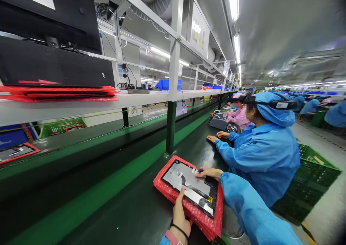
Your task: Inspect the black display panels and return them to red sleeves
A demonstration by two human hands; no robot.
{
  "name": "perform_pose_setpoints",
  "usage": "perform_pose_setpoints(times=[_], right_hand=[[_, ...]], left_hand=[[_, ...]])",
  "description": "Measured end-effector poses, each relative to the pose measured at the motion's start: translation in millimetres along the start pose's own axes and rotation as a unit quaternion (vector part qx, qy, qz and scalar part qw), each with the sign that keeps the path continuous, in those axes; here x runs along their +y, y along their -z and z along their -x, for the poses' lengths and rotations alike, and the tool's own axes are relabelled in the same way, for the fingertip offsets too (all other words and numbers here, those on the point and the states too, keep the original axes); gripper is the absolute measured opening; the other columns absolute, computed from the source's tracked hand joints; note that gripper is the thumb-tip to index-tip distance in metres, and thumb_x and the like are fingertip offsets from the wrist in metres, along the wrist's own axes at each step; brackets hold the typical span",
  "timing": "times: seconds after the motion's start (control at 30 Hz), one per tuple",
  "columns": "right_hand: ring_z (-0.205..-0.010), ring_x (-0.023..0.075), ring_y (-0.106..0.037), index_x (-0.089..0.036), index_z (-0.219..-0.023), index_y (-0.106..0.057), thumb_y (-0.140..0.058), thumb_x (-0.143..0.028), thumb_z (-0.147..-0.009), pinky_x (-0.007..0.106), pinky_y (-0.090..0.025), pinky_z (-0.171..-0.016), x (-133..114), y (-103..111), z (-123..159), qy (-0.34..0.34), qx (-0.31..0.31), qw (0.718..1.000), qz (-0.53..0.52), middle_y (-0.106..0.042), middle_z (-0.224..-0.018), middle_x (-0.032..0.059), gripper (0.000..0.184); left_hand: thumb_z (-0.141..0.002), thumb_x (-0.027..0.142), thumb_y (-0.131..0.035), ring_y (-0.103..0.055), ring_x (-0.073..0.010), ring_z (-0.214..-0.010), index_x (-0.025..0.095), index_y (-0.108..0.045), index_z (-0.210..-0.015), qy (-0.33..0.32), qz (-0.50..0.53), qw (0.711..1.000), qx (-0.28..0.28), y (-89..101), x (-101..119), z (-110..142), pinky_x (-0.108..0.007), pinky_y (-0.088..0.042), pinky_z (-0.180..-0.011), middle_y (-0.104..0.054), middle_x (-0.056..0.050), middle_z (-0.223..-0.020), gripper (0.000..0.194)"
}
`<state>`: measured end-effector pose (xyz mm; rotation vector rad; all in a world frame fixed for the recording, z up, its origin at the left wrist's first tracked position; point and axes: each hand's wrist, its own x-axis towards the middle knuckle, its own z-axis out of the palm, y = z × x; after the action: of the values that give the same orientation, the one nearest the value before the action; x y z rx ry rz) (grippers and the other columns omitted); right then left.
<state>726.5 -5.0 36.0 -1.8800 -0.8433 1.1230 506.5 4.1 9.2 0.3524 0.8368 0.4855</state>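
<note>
An opened tablet, its silvery inner side up with a dark flex cable and a small yellow label, lies on red bubble-wrap sheets stacked near the bench edge. My left hand grips the near left edge of that stack, thumb on top and fingers out of sight below. Over the tablet's far right part, my right hand has its fingers closed and touching the surface. Something small and blue shows at those fingertips, too small to name.
A green belt runs along the bench past a post. On the left shelf stand monitors above red wrapped packs. A co-worker in blue sits close on the right, by green crates.
</note>
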Motion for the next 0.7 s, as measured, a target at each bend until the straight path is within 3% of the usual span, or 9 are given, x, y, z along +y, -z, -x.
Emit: perform_pose_setpoints(times=[0.13, 0.27, 0.37, 0.43, 0.57, 0.7], right_hand=[[-0.094, 0.0211, -0.065, -0.016, -0.116, -0.058, -0.059, -0.030, -0.092, 0.041, -0.056, -0.079, 16, -16, 20, -0.070, -0.028, 0.996, -0.040, -0.063, -0.115, 0.0075, 0.028], [-0.089, 0.0194, -0.066, -0.016, -0.114, -0.059, -0.058, -0.031, -0.093, 0.038, -0.056, -0.075, 33, -45, 55, -0.074, 0.006, 0.994, -0.085, -0.064, -0.110, 0.0066, 0.026], [-0.082, 0.0175, -0.067, -0.015, -0.108, -0.061, -0.059, -0.032, -0.092, 0.036, -0.056, -0.072, 44, -76, 88, -0.058, 0.031, 0.991, -0.115, -0.067, -0.102, 0.0052, 0.024], [-0.076, 0.0185, -0.069, -0.017, -0.098, -0.063, -0.066, -0.039, -0.084, 0.033, -0.056, -0.071, 50, -98, 113, -0.041, 0.043, 0.990, -0.130, -0.071, -0.089, 0.0026, 0.026], [-0.077, 0.0254, -0.072, -0.022, -0.084, -0.063, -0.079, -0.049, -0.062, 0.031, -0.056, -0.072, 59, -140, 161, -0.020, 0.036, 0.990, -0.136, -0.074, -0.075, 0.0015, 0.039], [-0.080, 0.0291, -0.072, -0.021, -0.090, -0.061, -0.073, -0.057, -0.062, 0.035, -0.055, -0.072, 53, -183, 204, 0.043, 0.094, 0.988, -0.112, -0.075, -0.084, 0.0061, 0.047]], left_hand=[[-0.067, 0.048, -0.072, -0.067, -0.0331, -0.098, 0.013, -0.066, -0.105, 0.035, -0.035, 0.996, -0.070, 15.1, 17, 9, -0.044, -0.051, -0.083, -0.074, -0.014, -0.100, 0.052], [-0.073, 0.038, -0.070, -0.068, -0.0310, -0.095, 0.010, -0.064, -0.107, 0.023, -0.065, 0.988, -0.139, 36.8, 21, 20, -0.044, -0.052, -0.084, -0.074, -0.016, -0.099, 0.045], [-0.080, 0.034, -0.064, -0.069, -0.0245, -0.089, 0.010, -0.063, -0.105, -0.010, -0.081, 0.987, -0.138, 58.0, 12, 33, -0.042, -0.052, -0.083, -0.073, -0.013, -0.096, 0.034], [-0.083, 0.030, -0.061, -0.068, -0.0198, -0.082, 0.012, -0.062, -0.100, -0.046, -0.089, 0.989, -0.107, 74.4, 5, 47, -0.041, -0.052, -0.081, -0.072, -0.008, -0.091, 0.024], [-0.070, 0.023, -0.069, -0.066, -0.0230, -0.080, 0.010, -0.062, -0.093, -0.138, -0.091, 0.985, -0.046, 108.6, -2, 98, -0.037, -0.050, -0.078, -0.070, -0.008, -0.081, 0.027], [-0.055, 0.022, -0.073, -0.063, -0.0311, -0.099, 0.011, -0.064, -0.102, -0.226, -0.076, 0.971, -0.034, 146.9, 9, 176, -0.036, -0.047, -0.084, -0.073, -0.011, -0.099, 0.049]])
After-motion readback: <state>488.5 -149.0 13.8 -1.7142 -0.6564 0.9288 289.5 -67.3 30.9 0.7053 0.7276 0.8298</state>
